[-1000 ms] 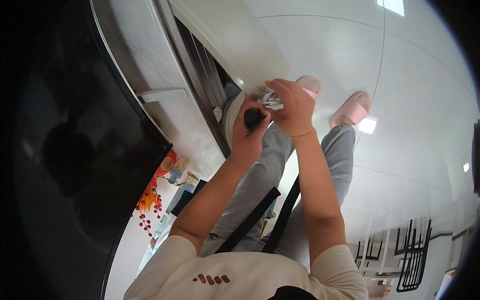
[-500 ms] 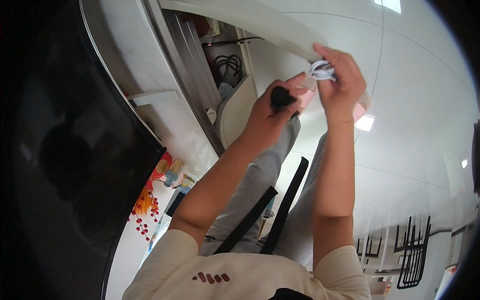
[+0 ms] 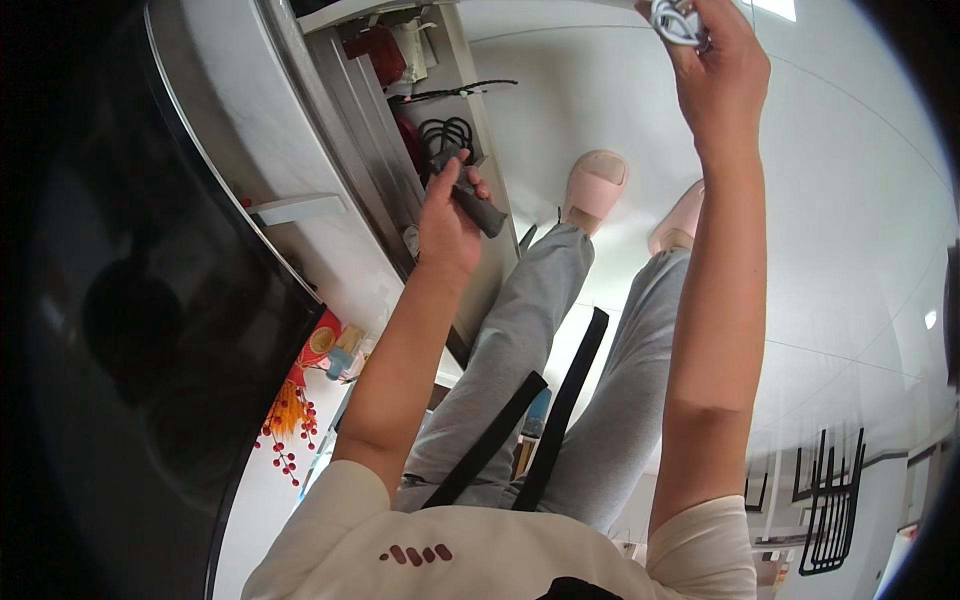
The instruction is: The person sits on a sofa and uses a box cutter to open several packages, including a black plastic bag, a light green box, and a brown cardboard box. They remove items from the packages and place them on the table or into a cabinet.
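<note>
Fingers wrapped round it, my left hand (image 3: 447,225) holds a dark grey rod-like object (image 3: 478,207) over the open drawer (image 3: 487,130). The object is slanted, and its exact kind is not clear. A coiled black cable (image 3: 445,132) lies in the drawer just beyond that hand. Near the top edge of the view, my right hand (image 3: 728,75) is closed on a coiled white cable (image 3: 677,22). It is well apart from the drawer, above the pale floor. Part of the right hand is cut off by the view's edge.
Red items (image 3: 378,55) and a thin black cord (image 3: 455,92) are in the drawer's far part. A large black screen (image 3: 130,330) fills the left side. My pink slippers (image 3: 597,182) stand on the tiled floor. Red berry decorations (image 3: 288,440) and a black rack (image 3: 832,500) are farther off.
My hands have moved apart. The left one went left over the drawer with the dark rod-like object; the right one rose up and right with the white cable.
</note>
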The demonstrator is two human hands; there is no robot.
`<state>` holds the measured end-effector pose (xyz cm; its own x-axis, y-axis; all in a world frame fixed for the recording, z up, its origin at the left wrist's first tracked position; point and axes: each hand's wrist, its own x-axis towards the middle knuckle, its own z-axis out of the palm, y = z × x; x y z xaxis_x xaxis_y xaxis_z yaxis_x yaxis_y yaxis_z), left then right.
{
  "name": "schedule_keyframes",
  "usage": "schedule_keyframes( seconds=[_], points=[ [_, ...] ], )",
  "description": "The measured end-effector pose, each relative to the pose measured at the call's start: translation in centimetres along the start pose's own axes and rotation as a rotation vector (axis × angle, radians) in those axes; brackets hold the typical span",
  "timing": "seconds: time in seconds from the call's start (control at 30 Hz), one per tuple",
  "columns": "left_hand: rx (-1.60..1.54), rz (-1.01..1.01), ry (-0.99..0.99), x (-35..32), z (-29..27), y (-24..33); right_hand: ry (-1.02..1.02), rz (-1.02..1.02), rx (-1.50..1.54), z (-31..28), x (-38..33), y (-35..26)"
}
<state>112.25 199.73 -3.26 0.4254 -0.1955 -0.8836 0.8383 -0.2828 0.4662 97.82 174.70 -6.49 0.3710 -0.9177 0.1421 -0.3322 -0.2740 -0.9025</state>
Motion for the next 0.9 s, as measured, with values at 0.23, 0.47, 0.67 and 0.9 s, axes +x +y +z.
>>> schedule_keyframes(
  seconds=[0.23,0.47,0.67,0.9],
  points=[
    [-0.023,0.033,0.097,0.9,-2.0,-0.4,0.056,-0.003,0.040,0.5,1.7,0.2],
    [0.102,0.110,0.205,1.5,-1.5,-0.9,0.041,0.055,0.074,0.9,3.1,0.2],
    [0.568,0.185,0.123,1.5,-2.3,-1.0,-0.003,0.127,0.103,0.6,4.6,-0.7],
    [2.490,0.711,0.003,-1.4,-0.1,-2.2,0.179,0.153,0.153,2.4,1.4,1.0]
  ],
)
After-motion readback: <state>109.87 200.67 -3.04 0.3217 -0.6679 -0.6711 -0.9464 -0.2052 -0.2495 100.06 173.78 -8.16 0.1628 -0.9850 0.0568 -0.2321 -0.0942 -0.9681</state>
